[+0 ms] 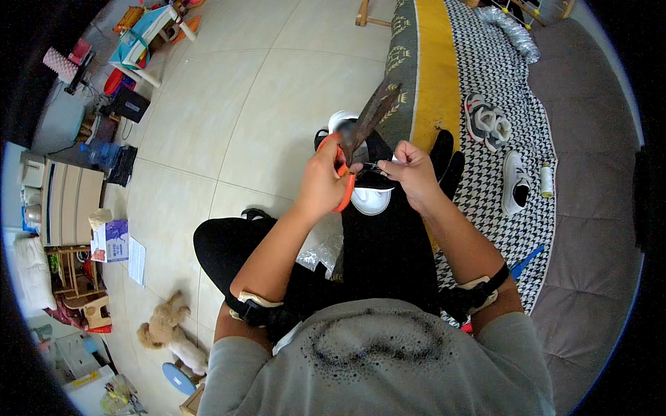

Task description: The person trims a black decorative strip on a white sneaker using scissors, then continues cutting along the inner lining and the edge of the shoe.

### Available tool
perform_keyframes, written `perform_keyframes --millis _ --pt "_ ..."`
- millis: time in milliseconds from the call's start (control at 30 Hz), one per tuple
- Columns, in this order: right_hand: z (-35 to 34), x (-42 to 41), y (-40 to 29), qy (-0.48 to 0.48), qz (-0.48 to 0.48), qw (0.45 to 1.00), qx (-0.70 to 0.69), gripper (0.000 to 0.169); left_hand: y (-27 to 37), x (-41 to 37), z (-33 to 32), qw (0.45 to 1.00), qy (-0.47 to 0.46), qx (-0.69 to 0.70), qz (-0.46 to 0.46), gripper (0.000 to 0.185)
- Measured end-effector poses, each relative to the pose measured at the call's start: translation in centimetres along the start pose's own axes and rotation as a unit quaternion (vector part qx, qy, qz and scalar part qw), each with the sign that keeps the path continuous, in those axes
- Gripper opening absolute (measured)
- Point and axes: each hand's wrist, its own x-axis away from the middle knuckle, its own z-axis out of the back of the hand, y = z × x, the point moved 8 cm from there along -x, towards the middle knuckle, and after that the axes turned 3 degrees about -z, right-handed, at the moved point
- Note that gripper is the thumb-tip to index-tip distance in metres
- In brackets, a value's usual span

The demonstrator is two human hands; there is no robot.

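Scissors with orange handles [347, 193] are held in my left hand [321, 179], their dark, rusty-looking blades [375, 112] pointing up and to the right. My right hand [419, 177] pinches something small and thin between thumb and fingers, close to my left fingertips; what it is cannot be made out. Below and partly behind both hands is a black-and-white shoe [371, 200], its white toe towards me. Another white, rounded part [342, 117], perhaps a second shoe, shows beyond my left hand, partly blurred. Black-trousered legs [387, 244] lie under my forearms.
On the houndstooth cloth [489, 218] to the right lie grey-and-red shoes [484, 122], a white shoe [515, 182], a thread spool [546, 180] and a blue tool [526, 262]. A dog [169, 330] is on the tiled floor at left, near a round blue stool [178, 378].
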Motion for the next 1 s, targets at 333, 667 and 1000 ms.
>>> perform_keyframes --millis 333,667,1000 --pt "-0.2 -1.2 1.9 0.051 0.149 0.971 0.18 0.035 -2.4 -0.6 -0.7 0.994 -0.024 0.084 0.061 0.035" --pt "0.1 -0.9 2.3 0.073 0.174 0.956 0.226 0.031 1.5 0.9 -1.3 0.992 -0.087 -0.085 0.03 0.057" --pt "1.2 0.0 3.2 0.206 0.027 0.978 0.026 0.017 2.3 4.8 -3.8 0.996 0.092 0.0 0.0 0.047"
